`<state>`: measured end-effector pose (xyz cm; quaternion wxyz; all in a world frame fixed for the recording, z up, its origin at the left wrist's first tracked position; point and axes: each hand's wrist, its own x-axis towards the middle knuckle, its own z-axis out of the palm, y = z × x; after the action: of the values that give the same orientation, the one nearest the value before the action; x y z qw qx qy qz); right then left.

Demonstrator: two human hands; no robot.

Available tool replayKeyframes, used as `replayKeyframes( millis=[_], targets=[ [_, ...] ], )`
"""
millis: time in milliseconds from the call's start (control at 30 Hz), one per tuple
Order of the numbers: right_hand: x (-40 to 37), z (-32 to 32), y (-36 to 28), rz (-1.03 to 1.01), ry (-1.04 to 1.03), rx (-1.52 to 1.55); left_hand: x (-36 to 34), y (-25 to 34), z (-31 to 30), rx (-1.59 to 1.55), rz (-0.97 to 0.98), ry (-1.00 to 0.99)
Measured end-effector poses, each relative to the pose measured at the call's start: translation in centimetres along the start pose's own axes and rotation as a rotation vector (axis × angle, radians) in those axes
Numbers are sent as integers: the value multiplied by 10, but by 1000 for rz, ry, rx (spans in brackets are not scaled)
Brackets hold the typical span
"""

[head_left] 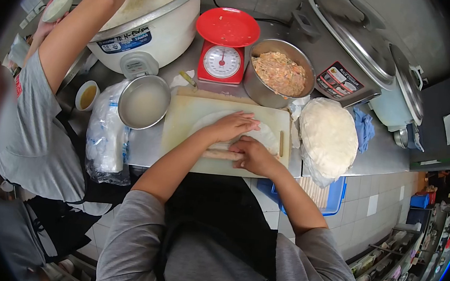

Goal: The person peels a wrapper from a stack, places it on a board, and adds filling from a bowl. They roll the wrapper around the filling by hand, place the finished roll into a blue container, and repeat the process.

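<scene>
A pale cutting board (175, 131) lies on the steel counter with round white wrapper sheets (265, 136) on it. My left hand (235, 126) rests over the sheets with its fingers stretched out to the right. Just below it, my right hand (249, 154) has its fingers curled at the right end of a thin, pale roll (218, 154) near the board's front edge. A slim tan stick (281, 144) lies at the board's right side. Behind the board, a steel pot (265, 95) holds an orange-flecked minced filling (279, 73).
A red scale (221, 62) and a large rice cooker (161, 44) stand behind. At left are a steel bowl of cloudy liquid (144, 102) and plastic packs (106, 135). A wrapper stack (328, 139) lies at right. A co-worker (49, 125) reaches into the rice cooker.
</scene>
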<state>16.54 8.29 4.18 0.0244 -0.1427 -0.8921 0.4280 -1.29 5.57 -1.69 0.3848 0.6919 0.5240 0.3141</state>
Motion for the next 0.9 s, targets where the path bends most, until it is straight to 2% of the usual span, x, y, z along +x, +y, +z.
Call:
replayKeyframes(
  millis=[100,200,300,400,767,867,900],
  targets=[
    [6,17,2,55,47,51,3,-2,-3,-107,-37,-28],
    [7,17,2,126,1,76,3,0,-6,-162,-64,-58],
    [11,17,-7,-42,21,87,4,1,-7,-174,-69,-70],
    [17,30,-3,63,34,110,3,2,-10,-173,-64,-69],
    [33,47,-8,-110,41,66,3,0,-14,-279,-87,-110],
    [34,56,-11,-142,74,40,0,16,-17,-315,-202,-69],
    [34,58,-11,-143,86,17,1,11,-15,-308,-181,-74]
  ],
)
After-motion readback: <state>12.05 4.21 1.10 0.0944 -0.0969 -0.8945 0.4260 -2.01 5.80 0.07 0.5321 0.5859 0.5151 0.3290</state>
